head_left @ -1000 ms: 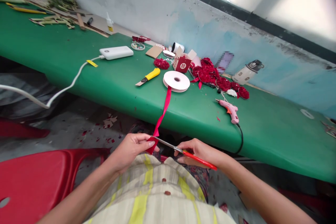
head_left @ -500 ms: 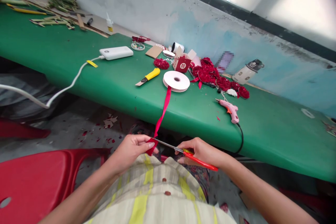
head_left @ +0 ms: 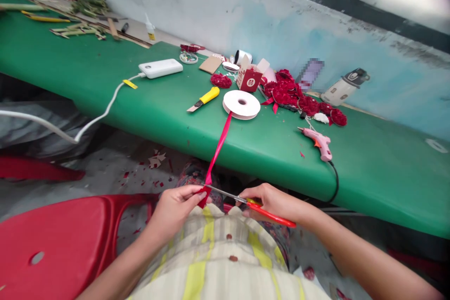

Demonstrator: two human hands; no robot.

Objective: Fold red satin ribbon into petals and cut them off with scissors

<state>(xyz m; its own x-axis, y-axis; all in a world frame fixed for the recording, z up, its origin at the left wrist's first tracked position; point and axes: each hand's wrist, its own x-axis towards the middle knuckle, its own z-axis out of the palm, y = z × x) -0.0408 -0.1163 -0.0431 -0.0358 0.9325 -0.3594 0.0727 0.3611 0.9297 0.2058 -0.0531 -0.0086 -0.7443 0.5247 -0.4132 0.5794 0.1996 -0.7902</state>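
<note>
Red ribbon [head_left: 221,143] — pinched thumb-to-finger in the left hand [head_left: 178,205] — runs to a white spool [head_left: 234,99] at that hand's one o'clock, while the right hand [head_left: 273,200] (at its three o'clock) grips scissors [head_left: 254,206], blades at the ribbon.

Clock positions are taken about the white spool [head_left: 242,109] lying on the green table [head_left: 274,145]. Red ribbon [head_left: 221,143] runs from the spool toward 7 o'clock, over the table's edge, to the left hand [head_left: 178,204], which pinches its end between thumb and fingers. At 5 o'clock, the right hand [head_left: 272,200] grips the scissors [head_left: 252,205], their blades reaching the ribbon just beside the left fingertips. On the table: at 9, a yellow knife [head_left: 209,95]; between 9 and 10, a power bank [head_left: 161,68]; near 1, a small box [head_left: 250,80]; near 3, red flowers [head_left: 284,93] and, farther out, a bottle [head_left: 340,91]; between 3 and 4, a pink glue gun [head_left: 319,142]. At 8, a red plastic seat [head_left: 56,236]
</note>
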